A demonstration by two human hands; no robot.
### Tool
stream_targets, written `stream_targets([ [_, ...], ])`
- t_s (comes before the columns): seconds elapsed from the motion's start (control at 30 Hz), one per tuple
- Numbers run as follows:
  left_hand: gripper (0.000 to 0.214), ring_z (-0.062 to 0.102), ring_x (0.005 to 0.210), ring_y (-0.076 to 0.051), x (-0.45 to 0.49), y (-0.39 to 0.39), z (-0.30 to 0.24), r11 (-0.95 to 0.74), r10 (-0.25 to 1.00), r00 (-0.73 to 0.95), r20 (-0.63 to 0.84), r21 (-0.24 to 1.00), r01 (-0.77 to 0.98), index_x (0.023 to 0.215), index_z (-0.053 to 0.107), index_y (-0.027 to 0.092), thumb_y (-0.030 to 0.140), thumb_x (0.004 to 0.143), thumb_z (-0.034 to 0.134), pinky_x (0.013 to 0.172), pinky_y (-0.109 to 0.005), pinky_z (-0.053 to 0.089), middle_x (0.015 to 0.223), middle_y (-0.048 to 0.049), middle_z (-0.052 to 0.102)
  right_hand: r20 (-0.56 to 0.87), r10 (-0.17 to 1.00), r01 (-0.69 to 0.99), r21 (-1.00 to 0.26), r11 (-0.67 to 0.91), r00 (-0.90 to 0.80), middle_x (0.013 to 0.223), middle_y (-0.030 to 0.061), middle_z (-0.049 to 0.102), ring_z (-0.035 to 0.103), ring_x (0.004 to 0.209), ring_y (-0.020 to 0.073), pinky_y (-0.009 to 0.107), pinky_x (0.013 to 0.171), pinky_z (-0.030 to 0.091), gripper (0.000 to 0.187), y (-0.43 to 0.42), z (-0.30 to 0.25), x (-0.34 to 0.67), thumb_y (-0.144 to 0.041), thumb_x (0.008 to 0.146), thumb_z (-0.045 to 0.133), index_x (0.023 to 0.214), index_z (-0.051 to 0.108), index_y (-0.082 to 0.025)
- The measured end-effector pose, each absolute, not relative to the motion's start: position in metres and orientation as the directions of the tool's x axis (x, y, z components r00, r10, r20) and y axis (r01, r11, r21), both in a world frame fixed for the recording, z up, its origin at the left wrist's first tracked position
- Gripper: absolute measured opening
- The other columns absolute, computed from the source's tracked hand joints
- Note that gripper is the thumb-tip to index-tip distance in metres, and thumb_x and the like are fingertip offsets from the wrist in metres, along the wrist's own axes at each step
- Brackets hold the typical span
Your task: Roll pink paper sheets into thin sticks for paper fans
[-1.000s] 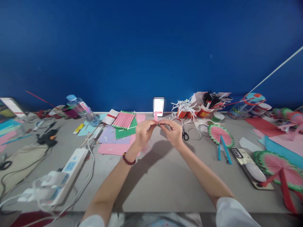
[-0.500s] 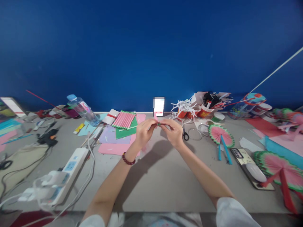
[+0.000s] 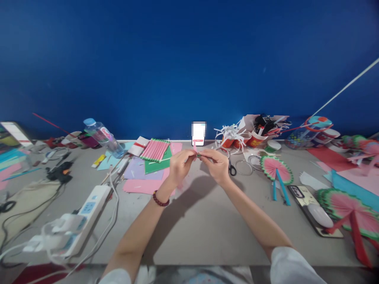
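Note:
My left hand (image 3: pixel 180 166) and my right hand (image 3: pixel 218 165) meet above the middle of the table, fingertips pinched together. Between them is a small pink strip of paper (image 3: pixel 195 146) with a green edge; most of it is covered by my fingers. Left of my hands, a pleated pink paper (image 3: pixel 156 150) with green edges rests on a green sheet (image 3: pixel 165 162). Just beyond my right hand, the black handle of a pair of scissors (image 3: pixel 232 170) shows. Straight ahead, a lit phone (image 3: pixel 198 134) stands against the blue wall.
Pink-and-green paper fans (image 3: pixel 277 170) lie to the right, near a phone with a white mouse (image 3: pixel 319 215) on it. Cups (image 3: pixel 257 140) of paper strips and tools stand at the back. On the left are a bottle (image 3: pixel 103 136) and a power strip (image 3: pixel 89 215) with trailing cables.
Both hands keep nearly the same place, still pinching the paper. Only a slight shift of the fingers and the pink strip shows.

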State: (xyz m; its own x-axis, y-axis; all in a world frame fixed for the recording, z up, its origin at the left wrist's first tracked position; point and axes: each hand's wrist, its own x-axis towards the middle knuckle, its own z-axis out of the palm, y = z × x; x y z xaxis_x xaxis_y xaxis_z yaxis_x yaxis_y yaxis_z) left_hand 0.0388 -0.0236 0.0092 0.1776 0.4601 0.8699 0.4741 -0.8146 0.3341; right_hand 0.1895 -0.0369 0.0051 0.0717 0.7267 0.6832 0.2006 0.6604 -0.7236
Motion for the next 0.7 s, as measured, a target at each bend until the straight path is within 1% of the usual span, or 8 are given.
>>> stream_targets([
  [0.2,0.010,0.066,0.073,-0.013,0.0405,-0.0231,0.0055,-0.797,0.463,0.142,0.875,0.340,0.499,0.082,0.063,0.017,0.019,0.087,0.055,0.067,-0.023,0.051,0.079,-0.0039,0.070,0.724,0.688,0.235,-0.678,0.696,0.049,0.081,0.0033,0.073,0.068,0.078,0.0177,0.033,0.075,0.055,0.010,-0.0354,0.0057,0.1922,-0.020,0.078,0.066,0.084,0.073,-0.024],
  [0.3,0.008,0.065,0.072,-0.013,0.0415,-0.0240,0.0060,-0.796,0.446,0.129,0.886,0.326,0.510,0.081,0.063,0.017,0.019,0.086,0.057,0.067,-0.024,0.051,0.078,-0.0038,0.070,0.740,0.671,0.251,-0.658,0.710,0.045,0.081,0.0039,0.073,0.067,0.079,0.0174,0.032,0.075,0.055,0.010,-0.0348,0.0059,0.1921,-0.019,0.078,0.065,0.084,0.073,-0.023],
  [0.4,0.008,0.064,0.070,-0.012,0.0415,-0.0244,0.0072,-0.807,0.418,0.125,0.900,0.305,0.506,0.079,0.062,0.017,0.015,0.086,0.057,0.066,-0.023,0.051,0.075,-0.0031,0.069,0.711,0.701,0.254,-0.689,0.679,0.055,0.083,0.0040,0.073,0.067,0.081,0.0177,0.032,0.076,0.055,0.011,-0.0351,0.0050,0.1904,-0.020,0.079,0.064,0.084,0.073,-0.024],
  [0.53,0.010,0.064,0.069,-0.011,0.0406,-0.0235,0.0080,-0.818,0.416,0.145,0.898,0.300,0.491,0.079,0.061,0.017,0.013,0.086,0.056,0.065,-0.022,0.050,0.073,-0.0021,0.068,0.661,0.748,0.255,-0.736,0.627,0.067,0.086,0.0037,0.074,0.068,0.083,0.0183,0.033,0.079,0.055,0.012,-0.0354,0.0029,0.1892,-0.022,0.080,0.063,0.086,0.073,-0.025],
  [0.7,0.007,0.062,0.070,-0.011,0.0408,-0.0236,0.0062,-0.808,0.429,0.131,0.894,0.315,0.498,0.079,0.059,0.017,0.012,0.084,0.058,0.065,-0.021,0.049,0.074,-0.0015,0.067,0.695,0.718,0.226,-0.704,0.673,0.031,0.083,0.0033,0.074,0.069,0.080,0.0180,0.033,0.076,0.055,0.010,-0.0341,0.0051,0.1928,-0.020,0.079,0.065,0.083,0.072,-0.025],
])
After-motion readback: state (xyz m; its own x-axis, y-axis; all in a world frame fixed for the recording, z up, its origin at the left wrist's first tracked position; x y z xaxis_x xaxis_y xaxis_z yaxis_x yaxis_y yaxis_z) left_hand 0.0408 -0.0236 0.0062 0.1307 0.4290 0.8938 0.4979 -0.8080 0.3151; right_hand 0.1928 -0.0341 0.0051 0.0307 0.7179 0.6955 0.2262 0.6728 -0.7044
